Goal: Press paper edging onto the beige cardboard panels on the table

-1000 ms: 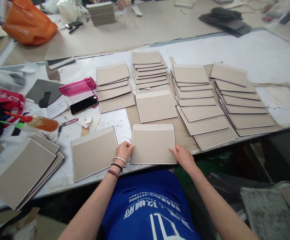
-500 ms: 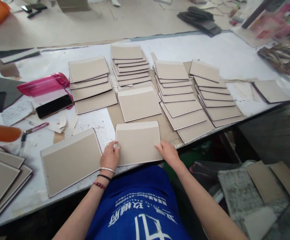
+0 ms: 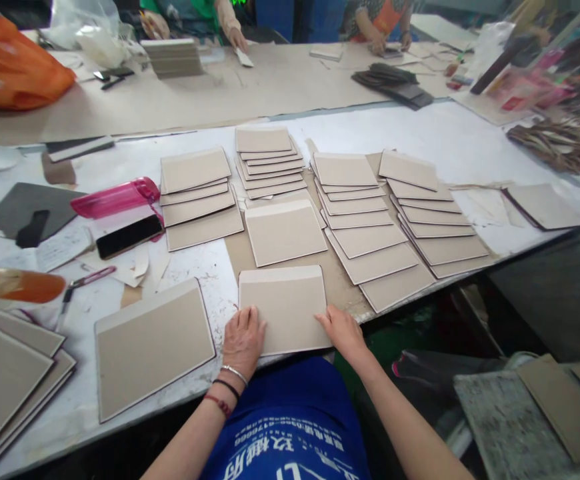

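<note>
A beige cardboard panel (image 3: 283,303) with a paler strip along its far edge lies at the table's front edge, before my body. My left hand (image 3: 244,335) rests flat on its lower left corner, fingers stretched out together. At the right edge, my right hand (image 3: 344,333) grips the same panel, thumb on top and the other fingers partly hidden beneath. Just beyond it lies another panel (image 3: 287,233). A larger panel (image 3: 153,347) lies to the left of my left hand.
Overlapping rows of panels (image 3: 353,170) fan out beyond my hands. On the left are a black phone (image 3: 129,236), a pink case (image 3: 115,198), a bottle with orange contents (image 3: 25,285) and stacked panels (image 3: 5,380). Across the table, other people's hands (image 3: 237,40) are at work.
My left hand has shifted from holding the panel's left edge to lying flat on its lower left corner. My right hand stays on the right edge. The view has tilted up, revealing people opposite.
</note>
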Tool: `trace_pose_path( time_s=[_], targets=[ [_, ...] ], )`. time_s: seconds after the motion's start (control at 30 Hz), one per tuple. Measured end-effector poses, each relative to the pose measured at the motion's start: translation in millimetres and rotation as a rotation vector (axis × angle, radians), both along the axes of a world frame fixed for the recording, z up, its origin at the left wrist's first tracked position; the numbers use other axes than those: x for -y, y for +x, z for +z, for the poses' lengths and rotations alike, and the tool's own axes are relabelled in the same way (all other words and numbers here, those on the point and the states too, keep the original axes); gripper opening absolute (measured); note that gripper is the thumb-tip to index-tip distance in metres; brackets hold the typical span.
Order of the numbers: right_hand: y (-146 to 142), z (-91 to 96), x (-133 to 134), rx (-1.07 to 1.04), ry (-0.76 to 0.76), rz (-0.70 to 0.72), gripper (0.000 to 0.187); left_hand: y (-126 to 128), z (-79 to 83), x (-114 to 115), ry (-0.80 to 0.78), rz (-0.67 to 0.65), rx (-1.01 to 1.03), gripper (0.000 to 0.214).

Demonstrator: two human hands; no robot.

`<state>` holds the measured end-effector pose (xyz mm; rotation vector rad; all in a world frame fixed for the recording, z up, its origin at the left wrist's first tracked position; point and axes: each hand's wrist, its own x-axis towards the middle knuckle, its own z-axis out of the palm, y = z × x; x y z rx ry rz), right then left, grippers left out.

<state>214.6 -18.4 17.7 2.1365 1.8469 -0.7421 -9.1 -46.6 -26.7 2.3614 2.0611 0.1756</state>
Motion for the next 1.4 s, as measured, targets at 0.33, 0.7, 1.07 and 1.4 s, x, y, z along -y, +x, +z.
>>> trace_pose_path(
  time_s=[0.33, 0.7, 1.07, 1.4],
  targets=[
    [0, -9.4, -1, 0.043, -0.025, 0.020, 0.030, 7, -16.5, 14, 0.063, 0.043, 0.103, 0.059],
    [-4, 0.6, 1, -0.019, -0.002, -0.055, 0.028, 5, -10.6, 13, 0.031, -0.001, 0.081, 0.047],
    [-2, -4.8, 4, -0.066, 0.044, -0.077, 0.028, 4, -15.3, 13, 0.085, -0.028, 0.080, 0.048],
    [0, -5.1, 3, -0.068, 0.040, -0.033, 0.028, 4, -12.6, 12, 0.084, -0.038, 0.105, 0.048]
  ],
)
